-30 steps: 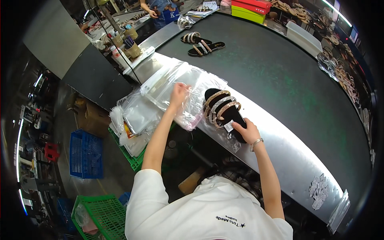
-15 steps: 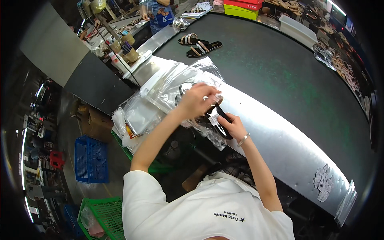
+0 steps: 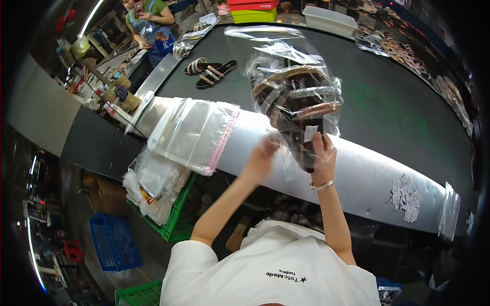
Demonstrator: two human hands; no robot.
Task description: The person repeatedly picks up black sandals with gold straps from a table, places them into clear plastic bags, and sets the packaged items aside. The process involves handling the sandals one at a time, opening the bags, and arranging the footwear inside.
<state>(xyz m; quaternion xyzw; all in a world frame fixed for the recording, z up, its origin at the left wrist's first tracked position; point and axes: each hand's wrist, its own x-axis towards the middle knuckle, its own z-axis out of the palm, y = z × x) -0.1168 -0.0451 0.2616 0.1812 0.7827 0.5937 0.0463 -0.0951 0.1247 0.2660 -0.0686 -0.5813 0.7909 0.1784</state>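
My right hand (image 3: 324, 158) is closed around the heel end of a pair of dark-soled strappy sandals (image 3: 301, 109), thumb over a small white label. A clear plastic bag (image 3: 278, 35) covers the sandals, its far end puffed out beyond the straps. The pair is held up, tilted, over the metal edge and the dark work surface. Left of the bag's near end, my left hand (image 3: 263, 158) is smeared by motion. Its fingers are too blurred to show whether they grip the plastic.
Clear bags (image 3: 194, 132) lie stacked to the left on the metal table edge (image 3: 367, 173). Two loose sandals (image 3: 212, 74) rest on the dark surface (image 3: 393, 97). Paper labels (image 3: 406, 199) sit at the right. A green crate (image 3: 176, 214) stands below the bags; a co-worker (image 3: 153, 25) is far left.
The sandals have been lifted from beside the bag stack and moved right, now covered by a clear bag. My left hand has come away from the stack. The whole view has shifted.
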